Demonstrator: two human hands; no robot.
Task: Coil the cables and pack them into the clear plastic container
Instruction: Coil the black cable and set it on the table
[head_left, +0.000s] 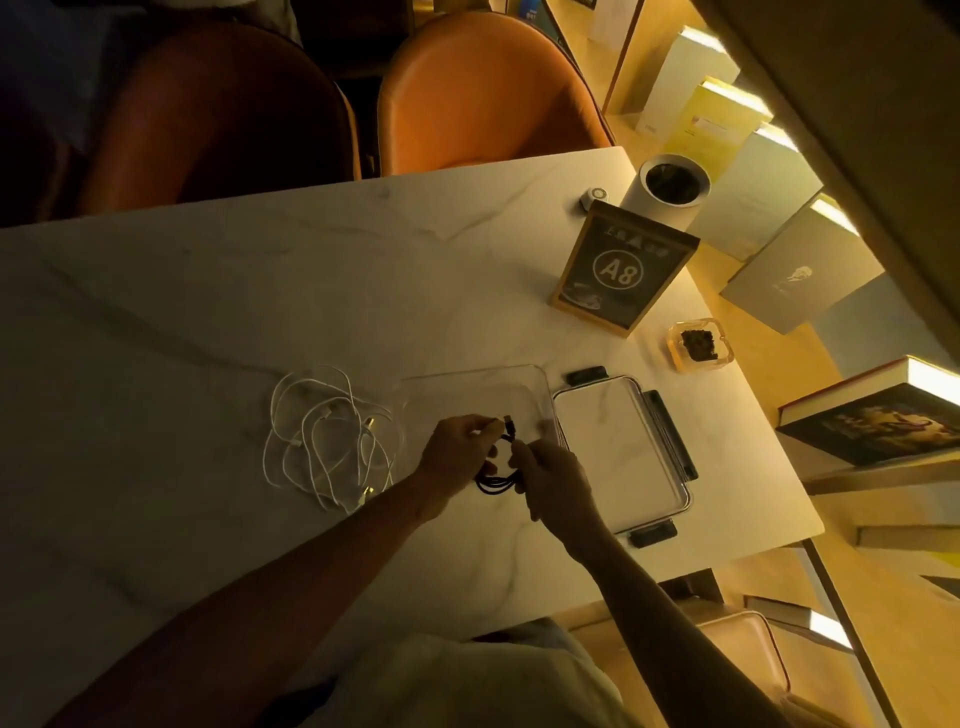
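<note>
Coiling black cable (493, 480) over the tub (540, 387): left hand (460, 449) pinches its loops, right hand (550, 480) grips them. White cables (327, 441) lie tangled just beside; tub looks empty.

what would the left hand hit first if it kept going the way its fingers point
Probably the right hand: the left hand points right across the black cable both hold. Beyond lies the clear container, though depth is unclear.

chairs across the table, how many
2 orange chairs at the far edge of the table: one at the left, one to its right, near the middle of the view. The frame edges may hide more.
</note>
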